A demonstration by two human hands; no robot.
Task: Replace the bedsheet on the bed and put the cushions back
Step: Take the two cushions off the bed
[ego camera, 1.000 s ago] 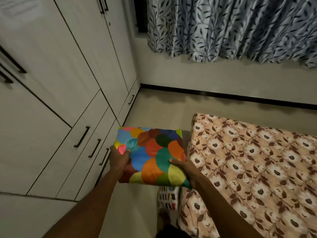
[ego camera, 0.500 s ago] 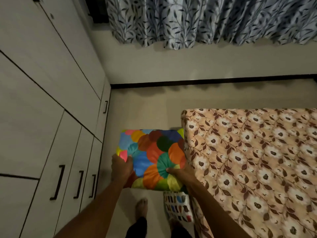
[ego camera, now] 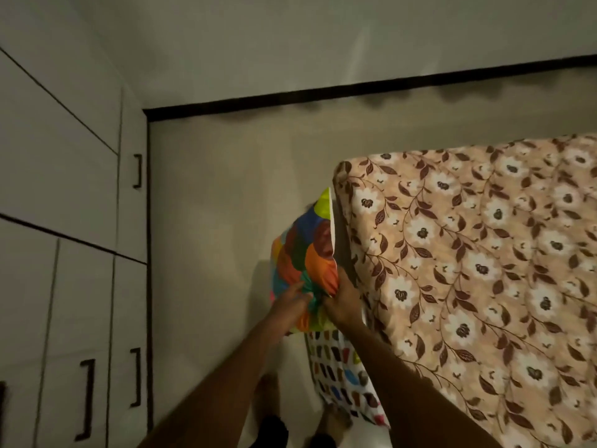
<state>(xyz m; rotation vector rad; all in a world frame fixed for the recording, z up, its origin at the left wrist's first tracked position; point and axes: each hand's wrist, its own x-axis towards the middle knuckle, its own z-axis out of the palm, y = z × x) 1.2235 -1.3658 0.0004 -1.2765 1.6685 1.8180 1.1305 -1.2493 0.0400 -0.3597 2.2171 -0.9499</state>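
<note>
Between wardrobe [ego camera: 64, 156] and mattress [ego camera: 468, 270], left hand [ego camera: 292, 302], right hand [ego camera: 342, 302], each grip tight on cushion [ego camera: 303, 247]

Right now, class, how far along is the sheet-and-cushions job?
Done: no cushions lie on the bed. In hand: the left hand and right hand grip the bright cushion upright beside it, near a white patterned cushion against its side. Left: spread a sheet, none in view, then return both cushions.
</note>
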